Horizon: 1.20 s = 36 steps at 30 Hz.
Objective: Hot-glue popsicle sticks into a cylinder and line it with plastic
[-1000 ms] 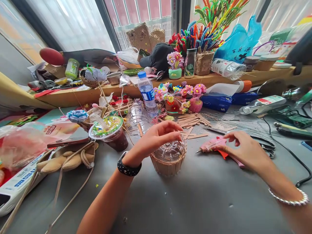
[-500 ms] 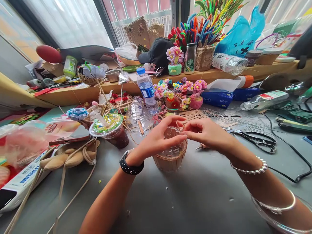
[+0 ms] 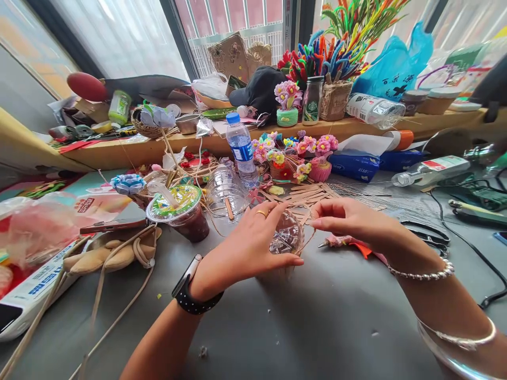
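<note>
A clear plastic cup (image 3: pixel 287 235), its side covered with flat wooden strips in the earlier frame, stands on the grey table. My left hand (image 3: pixel 253 240) is curved around its left side, thumb stretched across the front and fingers over the far rim, steadying it. Much of the cup's outside is hidden behind this hand. Just right of the rim, my right hand (image 3: pixel 336 216) pinches a thin strand of brown twine (image 3: pixel 308 243) between thumb and fingertips. The strand runs down along the cup's right edge.
Loose wooden sticks (image 3: pixel 309 194) lie behind the cup. Scissors (image 3: pixel 430 235) and a hot glue gun's nozzle (image 3: pixel 324 244) are on the right. A lidded drink (image 3: pixel 178 211), a water bottle (image 3: pixel 241 150) and fuzzy flowers (image 3: pixel 303 153) stand at the back left and centre.
My right hand has moved right, away from the cup, drawing the strand with it. My left hand has come down from above the rim to spread around the cup.
</note>
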{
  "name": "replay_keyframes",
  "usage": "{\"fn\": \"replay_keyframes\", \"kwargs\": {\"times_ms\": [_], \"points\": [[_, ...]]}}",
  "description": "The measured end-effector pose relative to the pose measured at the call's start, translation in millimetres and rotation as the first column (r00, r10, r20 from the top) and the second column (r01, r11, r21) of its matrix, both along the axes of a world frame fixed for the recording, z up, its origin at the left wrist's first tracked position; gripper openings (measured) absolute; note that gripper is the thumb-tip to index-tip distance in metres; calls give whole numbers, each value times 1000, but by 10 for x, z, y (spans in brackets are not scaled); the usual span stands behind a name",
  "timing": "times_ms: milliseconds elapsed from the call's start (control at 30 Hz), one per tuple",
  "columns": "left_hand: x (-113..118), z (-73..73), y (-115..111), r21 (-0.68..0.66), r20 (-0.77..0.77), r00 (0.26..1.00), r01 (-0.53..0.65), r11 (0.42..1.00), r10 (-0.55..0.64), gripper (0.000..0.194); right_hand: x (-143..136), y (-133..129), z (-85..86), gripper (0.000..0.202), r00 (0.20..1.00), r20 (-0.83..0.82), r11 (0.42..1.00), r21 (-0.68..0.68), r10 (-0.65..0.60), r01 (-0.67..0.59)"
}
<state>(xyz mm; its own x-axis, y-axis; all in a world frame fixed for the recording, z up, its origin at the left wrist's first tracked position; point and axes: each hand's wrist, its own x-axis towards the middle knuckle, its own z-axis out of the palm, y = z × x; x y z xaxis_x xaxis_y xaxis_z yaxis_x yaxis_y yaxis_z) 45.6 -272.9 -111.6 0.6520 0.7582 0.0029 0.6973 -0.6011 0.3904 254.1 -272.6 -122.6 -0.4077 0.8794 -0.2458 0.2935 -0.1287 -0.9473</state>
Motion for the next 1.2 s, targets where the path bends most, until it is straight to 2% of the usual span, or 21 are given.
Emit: {"fn": "replay_keyframes", "kwargs": {"times_ms": [100,233,500,700,833,1033,1200], "points": [[-11,-5,-23,3,-69,997,-37,999,37,90,20,8,-3,27,1000,26,1000,-5,-8,8],[2,-22,4,14,-62,998,-26,1000,26,81,44,30,-27,27,996,84,1000,3,-26,26],[-46,-39,169,39,50,987,150,988,-152,76,105,69,-3,25,986,161,999,17,45,-48],[-59,-41,229,47,72,976,205,978,-208,77,94,57,18,20,978,202,998,35,52,-60],[-34,-76,240,71,114,976,178,981,-185,79,82,62,13,17,974,218,997,45,54,-65],[12,-112,206,105,96,990,97,990,-107,62,93,87,1,21,976,210,993,84,64,-84],[26,-97,202,111,65,993,88,990,-96,62,92,88,-6,25,970,235,993,89,59,-82]]}}
